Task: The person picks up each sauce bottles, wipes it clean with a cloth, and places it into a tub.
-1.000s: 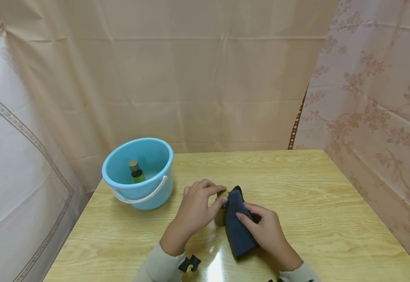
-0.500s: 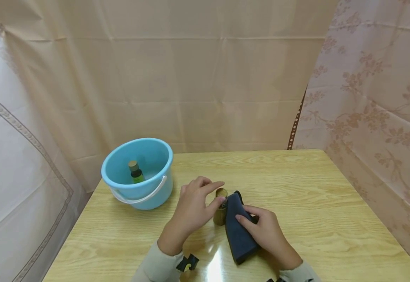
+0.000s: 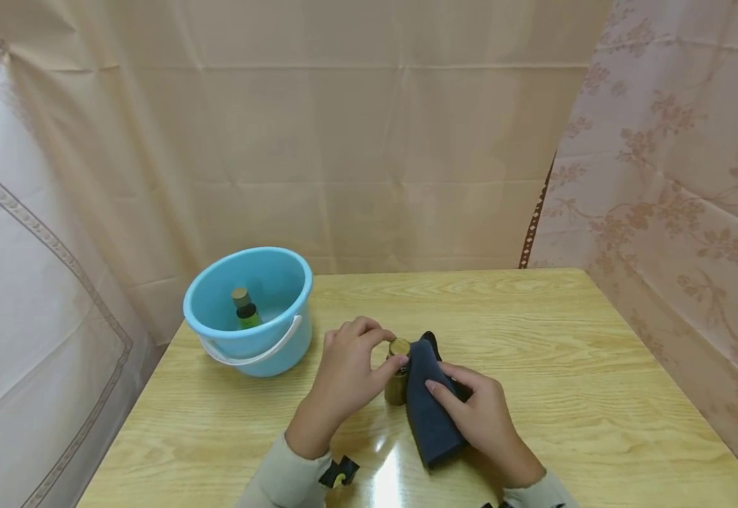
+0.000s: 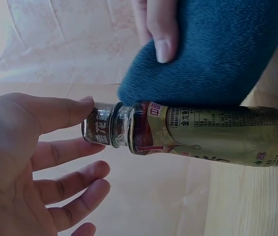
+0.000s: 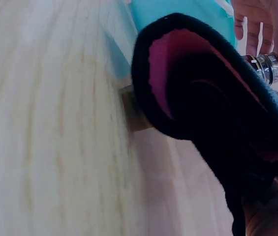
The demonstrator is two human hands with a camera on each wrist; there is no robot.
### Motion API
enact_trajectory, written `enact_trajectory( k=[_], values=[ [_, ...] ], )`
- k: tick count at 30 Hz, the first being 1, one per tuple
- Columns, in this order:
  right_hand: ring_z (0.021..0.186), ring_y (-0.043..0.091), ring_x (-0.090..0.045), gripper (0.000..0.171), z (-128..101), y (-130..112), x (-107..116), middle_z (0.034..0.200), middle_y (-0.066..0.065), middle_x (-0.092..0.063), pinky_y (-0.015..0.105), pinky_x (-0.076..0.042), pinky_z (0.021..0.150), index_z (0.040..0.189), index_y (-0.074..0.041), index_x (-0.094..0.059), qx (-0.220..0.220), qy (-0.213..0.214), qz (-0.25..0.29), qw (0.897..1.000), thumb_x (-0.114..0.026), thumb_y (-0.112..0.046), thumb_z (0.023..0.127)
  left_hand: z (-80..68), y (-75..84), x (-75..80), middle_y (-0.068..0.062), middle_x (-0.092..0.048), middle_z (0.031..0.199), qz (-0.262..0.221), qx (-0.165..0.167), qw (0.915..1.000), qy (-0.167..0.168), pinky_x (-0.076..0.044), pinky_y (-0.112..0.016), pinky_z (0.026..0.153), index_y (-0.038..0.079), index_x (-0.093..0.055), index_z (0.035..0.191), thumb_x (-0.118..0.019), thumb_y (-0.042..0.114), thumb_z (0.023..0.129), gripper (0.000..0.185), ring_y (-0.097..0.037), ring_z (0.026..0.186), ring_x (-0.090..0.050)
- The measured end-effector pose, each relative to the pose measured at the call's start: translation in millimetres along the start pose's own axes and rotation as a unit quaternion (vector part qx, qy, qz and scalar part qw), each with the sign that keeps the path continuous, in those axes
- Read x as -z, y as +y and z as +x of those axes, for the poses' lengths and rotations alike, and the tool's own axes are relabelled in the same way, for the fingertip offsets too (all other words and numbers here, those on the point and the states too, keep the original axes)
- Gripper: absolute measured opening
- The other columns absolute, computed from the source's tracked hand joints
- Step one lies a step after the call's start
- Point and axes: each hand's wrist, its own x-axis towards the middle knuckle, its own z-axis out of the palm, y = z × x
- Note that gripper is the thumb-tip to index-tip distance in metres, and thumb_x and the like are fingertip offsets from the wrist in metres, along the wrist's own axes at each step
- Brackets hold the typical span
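Note:
A slim glass bottle (image 3: 396,390) with a gold printed label stands upright on the table. Thumb and index finger of my left hand (image 3: 350,370) pinch its cap (image 4: 95,129) from two sides; the other fingers spread free below in the left wrist view. My right hand (image 3: 480,409) grips a folded dark blue cloth (image 3: 431,416), thumb on the near face and fingers behind it. The cloth lies along the bottle's right side and, in the right wrist view, curves into a loop with a pink inner face (image 5: 161,73), hiding much of the bottle there.
At the left of the wooden table (image 3: 597,395) stands a light blue bucket (image 3: 286,356) with a white handle (image 3: 274,351). Inside it leans a second bottle (image 3: 246,310) with a tan cap and green label. Curtains hang behind and at both sides.
Half a second ago my left index finger was raised off the cap; now it is back down on it. The cloth has shifted only slightly; bottle and bucket stay in place.

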Motion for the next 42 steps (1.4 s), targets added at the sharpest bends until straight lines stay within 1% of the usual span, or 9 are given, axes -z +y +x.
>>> enact_trajectory(
  k=[3,7,14,19,22,26,33,39,42],
  values=[
    [0.096,0.012,-0.075,0.030,-1.1,-1.6,-0.2,0.116,0.001,-0.077,0.028,-0.061,0.072,0.120,-0.022,-0.078,0.023,0.012,0.033,0.999,-0.082,-0.026,0.091,-0.1,0.7,2.4,0.004,-0.067,0.115,-0.001,0.000,1.0000,-0.007,-0.039,-0.044,0.089,0.025,-0.079,0.114,-0.075,0.052,0.092,0.035,-0.019,0.105,-0.061],
    [0.095,0.015,-0.074,0.030,-2.2,-5.8,0.1,0.114,0.002,-0.077,0.030,-0.062,0.068,0.121,-0.021,-0.078,0.054,0.030,0.062,0.996,-0.081,-0.017,0.091,-0.1,1.1,4.4,0.005,-0.067,0.113,-0.003,0.000,0.9999,-0.014,-0.038,-0.043,0.088,0.026,-0.080,0.115,-0.074,0.052,0.093,0.035,-0.018,0.103,-0.060],
    [0.097,0.015,-0.075,0.032,-2.9,-7.4,3.0,0.114,0.008,-0.076,0.031,-0.062,0.066,0.123,-0.012,-0.077,0.119,0.044,0.081,0.989,-0.079,-0.006,0.091,-0.2,1.3,5.6,0.006,-0.067,0.113,-0.011,-0.001,0.9997,-0.024,-0.038,-0.044,0.089,0.027,-0.079,0.119,-0.073,0.051,0.094,0.035,-0.018,0.104,-0.060],
    [0.099,0.013,-0.075,0.034,-3.4,-5.0,3.6,0.116,0.013,-0.075,0.030,-0.062,0.068,0.124,-0.006,-0.075,0.140,0.045,0.089,0.985,-0.078,-0.001,0.091,-0.9,2.0,6.5,0.006,-0.066,0.114,-0.015,-0.005,0.9994,-0.030,-0.039,-0.044,0.089,0.027,-0.078,0.120,-0.072,0.049,0.095,0.034,-0.018,0.104,-0.059],
    [0.098,0.012,-0.075,0.034,-3.2,-4.4,2.5,0.116,0.012,-0.076,0.030,-0.062,0.068,0.124,-0.007,-0.076,0.126,0.045,0.091,0.987,-0.078,-0.002,0.091,-1.4,2.4,7.1,0.005,-0.065,0.115,-0.017,-0.006,0.9994,-0.031,-0.039,-0.045,0.089,0.027,-0.078,0.121,-0.072,0.048,0.095,0.034,-0.018,0.103,-0.058],
    [0.096,0.012,-0.075,0.032,-2.4,-6.6,0.8,0.116,0.007,-0.076,0.031,-0.062,0.067,0.123,-0.013,-0.077,0.093,0.040,0.091,0.991,-0.079,-0.008,0.091,-1.3,2.4,7.4,0.004,-0.065,0.115,-0.017,-0.005,0.9994,-0.028,-0.039,-0.044,0.088,0.026,-0.078,0.121,-0.073,0.048,0.095,0.035,-0.018,0.103,-0.058],
    [0.098,0.014,-0.075,0.031,-2.0,-4.3,0.6,0.115,0.003,-0.077,0.030,-0.062,0.070,0.121,-0.017,-0.078,0.055,0.030,0.075,0.995,-0.081,-0.013,0.091,-0.3,1.5,5.9,0.004,-0.065,0.115,-0.022,-0.006,0.9993,-0.031,-0.038,-0.042,0.088,0.027,-0.078,0.121,-0.072,0.048,0.095,0.034,-0.018,0.103,-0.057],
    [0.106,0.014,-0.074,0.032,-0.3,0.1,1.3,0.119,-0.001,-0.076,0.027,-0.061,0.078,0.122,-0.021,-0.078,0.035,0.008,0.025,0.999,-0.082,-0.027,0.091,-0.6,0.5,5.7,0.004,-0.065,0.115,-0.024,-0.006,0.9993,-0.028,-0.039,-0.043,0.088,0.026,-0.078,0.121,-0.073,0.048,0.095,0.034,-0.018,0.104,-0.057],
    [0.110,0.014,-0.072,0.035,0.1,1.6,1.1,0.120,-0.003,-0.076,0.024,-0.059,0.083,0.123,-0.022,-0.078,0.012,-0.004,-0.009,1.000,-0.082,-0.032,0.090,-1.4,0.1,5.7,0.004,-0.065,0.116,-0.025,-0.008,0.9993,-0.028,-0.038,-0.042,0.087,0.026,-0.078,0.121,-0.073,0.048,0.095,0.035,-0.018,0.103,-0.057]
  ],
)
